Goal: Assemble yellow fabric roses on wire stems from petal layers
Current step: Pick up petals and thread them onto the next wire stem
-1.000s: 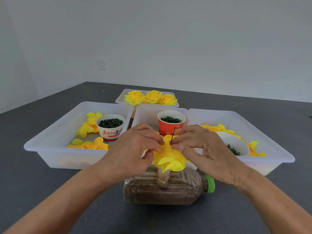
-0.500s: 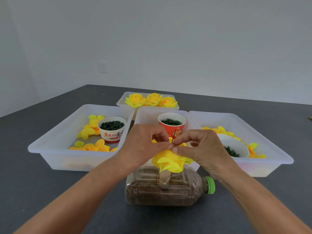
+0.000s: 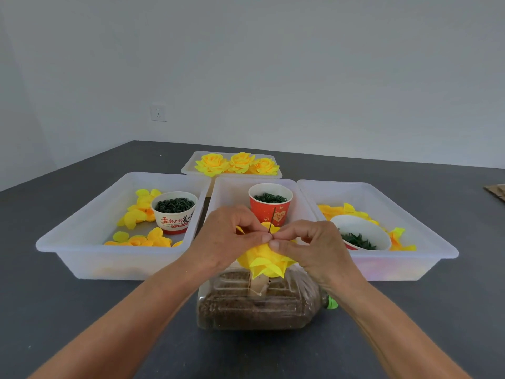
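Nearest: clear ribbed plastic bottle [image 3: 257,305] on its side, brown grainy fill, green cap [image 3: 331,304] at right. Above it, yellow fabric rose [image 3: 266,259], crinkled pointed petals, on thin dark wire [image 3: 272,220] standing upright. Left hand [image 3: 224,239] and right hand [image 3: 314,247] both pinch petals at wire, fingertips touching. Behind: three translucent bins; left bin [image 3: 82,242] with loose rounded petals [image 3: 139,209] and white cup [image 3: 175,212]; red cup [image 3: 270,205] mid. Farthest: tray [image 3: 188,165] with three finished roses [image 3: 236,163].
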